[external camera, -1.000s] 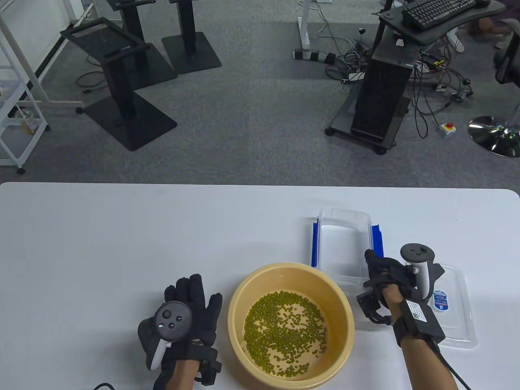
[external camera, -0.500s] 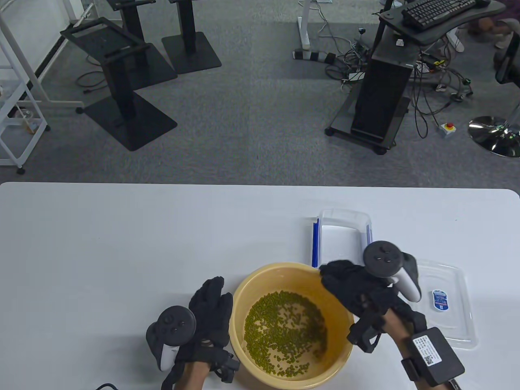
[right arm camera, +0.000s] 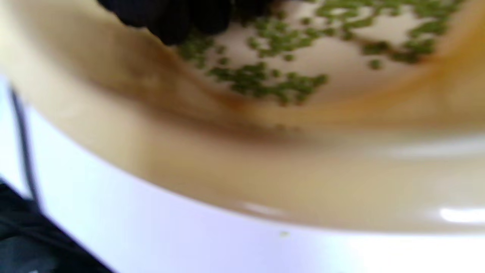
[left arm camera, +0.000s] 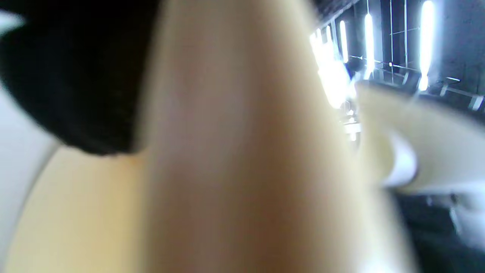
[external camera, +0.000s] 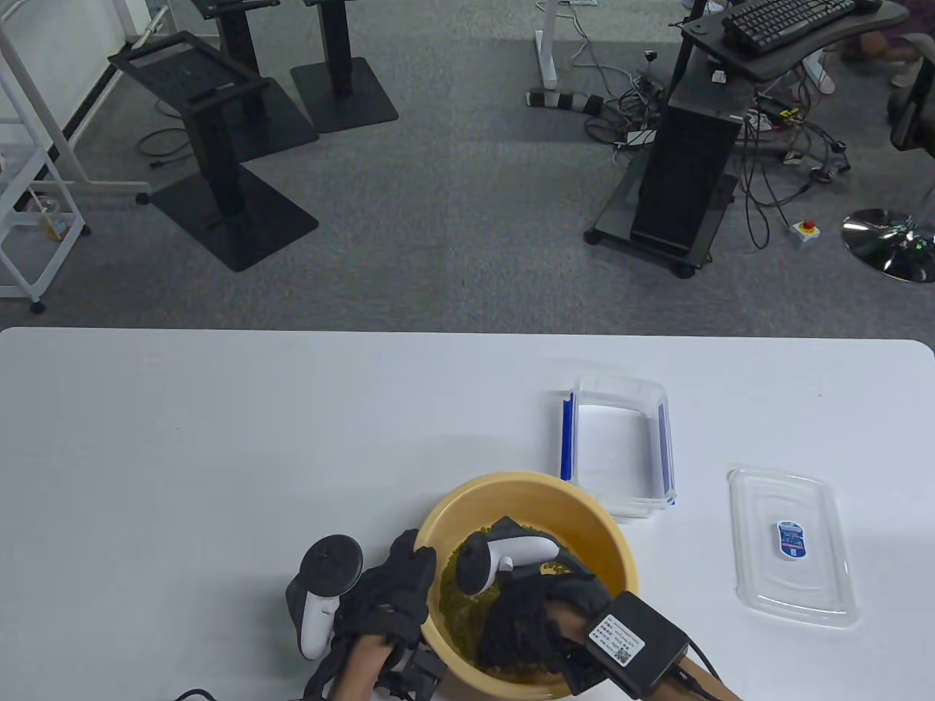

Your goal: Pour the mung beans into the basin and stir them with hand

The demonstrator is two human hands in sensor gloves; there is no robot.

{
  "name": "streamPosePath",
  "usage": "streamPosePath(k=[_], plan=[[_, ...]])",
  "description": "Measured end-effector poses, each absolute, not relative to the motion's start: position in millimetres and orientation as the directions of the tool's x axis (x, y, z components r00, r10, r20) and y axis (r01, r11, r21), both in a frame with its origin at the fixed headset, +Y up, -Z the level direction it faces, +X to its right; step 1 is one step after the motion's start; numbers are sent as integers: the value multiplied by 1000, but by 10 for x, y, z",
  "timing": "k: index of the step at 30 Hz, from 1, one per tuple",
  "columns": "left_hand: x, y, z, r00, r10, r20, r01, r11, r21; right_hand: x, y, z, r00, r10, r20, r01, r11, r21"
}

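The yellow basin [external camera: 527, 480] stands at the table's near edge with green mung beans [external camera: 454, 600] spread over its bottom. My right hand [external camera: 522, 621] is down inside the basin, and its tracker lies over the beans. In the right wrist view its black fingertips [right arm camera: 170, 19] touch the beans [right arm camera: 265, 79] near the basin wall [right arm camera: 303, 170]. My left hand [external camera: 398, 584] lies against the basin's left outer side with its fingers up at the rim. The left wrist view is blurred and shows only glove [left arm camera: 75, 76] and basin wall [left arm camera: 227, 151].
An empty clear container [external camera: 621, 445] with blue clips stands just behind the basin on the right. Its clear lid [external camera: 792, 548] lies flat farther right. A black cable runs off the near edge by my left wrist.
My right hand left the clear container, swung left over the rim and went down into the beans. My left hand slid right, from flat on the table to the basin's side.
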State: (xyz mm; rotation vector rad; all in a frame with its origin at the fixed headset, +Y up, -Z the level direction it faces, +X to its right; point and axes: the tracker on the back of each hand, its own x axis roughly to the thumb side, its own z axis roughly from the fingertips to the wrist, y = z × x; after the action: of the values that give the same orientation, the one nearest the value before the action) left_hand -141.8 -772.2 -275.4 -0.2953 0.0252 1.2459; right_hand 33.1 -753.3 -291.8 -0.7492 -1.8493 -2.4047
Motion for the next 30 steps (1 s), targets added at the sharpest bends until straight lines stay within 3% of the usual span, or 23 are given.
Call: streamPosePath(k=[2, 4, 6, 8, 15, 21, 26, 30], plan=[[-1416, -7723, -2749, 326, 930, -172, -935, 289, -207, 185, -7599, -2988, -895, 197, 400, 314, -356, 880], [-1439, -7733, -2761, 329, 928, -174, -934, 293, -203, 154, -7661, -3069, -878, 218, 427, 304, -436, 847], [-1446, -7730, -2766, 318, 931, -180, -937, 281, -207, 161, -7682, -3223, -883, 110, 456, 313, -585, 748], [-1440, -7717, -2766, 336, 926, -173, -931, 299, -208, 220, -7738, -3379, -917, -18, 398, 322, -621, 714], [-1444, -7715, -2771, 342, 923, -177, -929, 304, -211, 581, -7697, -3731, -992, -7, 123, 109, -518, 849], [-1443, -7716, -2767, 337, 925, -179, -931, 299, -209, 936, -7646, -3732, -995, -70, 77, 104, -622, 776], [-1441, -7715, -2768, 341, 923, -180, -930, 304, -206, 1061, -7683, -3478, -999, 32, 32, 15, -424, 906], [-1438, -7712, -2765, 347, 921, -180, -928, 309, -207, 911, -7680, -3257, -990, 72, 121, 87, -364, 927]])
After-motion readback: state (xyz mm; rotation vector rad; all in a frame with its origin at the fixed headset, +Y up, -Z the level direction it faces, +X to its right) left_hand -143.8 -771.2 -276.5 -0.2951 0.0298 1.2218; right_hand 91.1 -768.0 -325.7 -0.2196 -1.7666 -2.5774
